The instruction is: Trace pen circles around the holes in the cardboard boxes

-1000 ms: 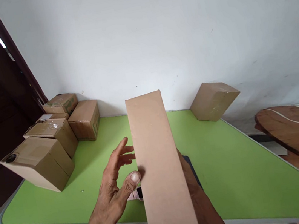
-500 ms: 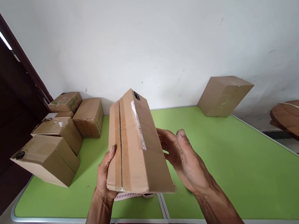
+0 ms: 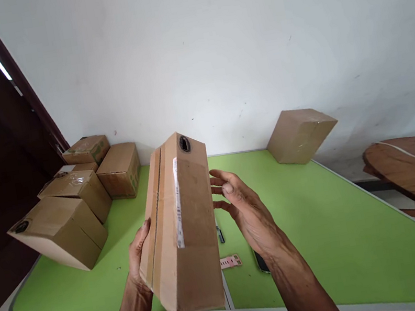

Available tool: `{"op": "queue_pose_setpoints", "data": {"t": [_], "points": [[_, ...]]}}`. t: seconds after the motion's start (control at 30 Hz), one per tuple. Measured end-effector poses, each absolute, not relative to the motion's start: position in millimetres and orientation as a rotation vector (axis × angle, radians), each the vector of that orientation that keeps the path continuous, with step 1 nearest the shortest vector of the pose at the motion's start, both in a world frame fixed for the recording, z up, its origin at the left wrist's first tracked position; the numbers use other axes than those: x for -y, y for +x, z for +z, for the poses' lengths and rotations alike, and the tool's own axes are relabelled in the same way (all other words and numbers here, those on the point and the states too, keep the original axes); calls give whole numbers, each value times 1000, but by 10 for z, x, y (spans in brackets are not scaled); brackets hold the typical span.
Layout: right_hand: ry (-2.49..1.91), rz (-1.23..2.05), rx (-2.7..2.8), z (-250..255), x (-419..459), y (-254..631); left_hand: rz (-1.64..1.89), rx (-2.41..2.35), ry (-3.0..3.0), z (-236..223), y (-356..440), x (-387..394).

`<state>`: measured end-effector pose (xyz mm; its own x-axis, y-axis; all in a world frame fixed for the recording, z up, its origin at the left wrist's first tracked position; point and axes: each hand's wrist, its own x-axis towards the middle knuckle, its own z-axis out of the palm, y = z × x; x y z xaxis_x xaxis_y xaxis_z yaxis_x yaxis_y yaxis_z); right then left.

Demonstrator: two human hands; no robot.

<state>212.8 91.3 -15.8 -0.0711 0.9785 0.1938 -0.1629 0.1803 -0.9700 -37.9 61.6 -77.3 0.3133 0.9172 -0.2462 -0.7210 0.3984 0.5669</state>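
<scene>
Well, your right hand (image 3: 252,217) has its fingers parted and curled beside the carton (image 3: 200,268), contact unclear; your left hand (image 3: 136,260) grips the other side, thumb on the face, remaining fingers hidden. You seem to be steadying and turning it, and further turning calls for support from both palms. Held tilted above the green table (image 3: 325,242), it shows a taped seam (image 3: 157,201), white label (image 3: 178,203) and dark-rimmed hole (image 3: 184,144).

We hold the brown cardboard box (image 3: 192,221) tilted above the green tabletop (image 3: 325,242), at seven o'clock from our view's middle, its far end towards twelve to one. It is closed, with a taped seam (image 3: 156,212), a white printed label (image 3: 177,208) and a dark round patch (image 3: 184,144) at twelve o'clock.
</scene>
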Motion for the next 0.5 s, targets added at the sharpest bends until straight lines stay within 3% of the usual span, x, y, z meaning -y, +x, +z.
{"op": "queue_pose_setpoints", "data": {"t": [0.23,0.5], "points": [[-811,1219,1257,-216,-836,2013,1382,-648,371,-276,41,-902],[-795,971,1579,-8,-815,2113,1203,-592,391,31,142,-868]]}}
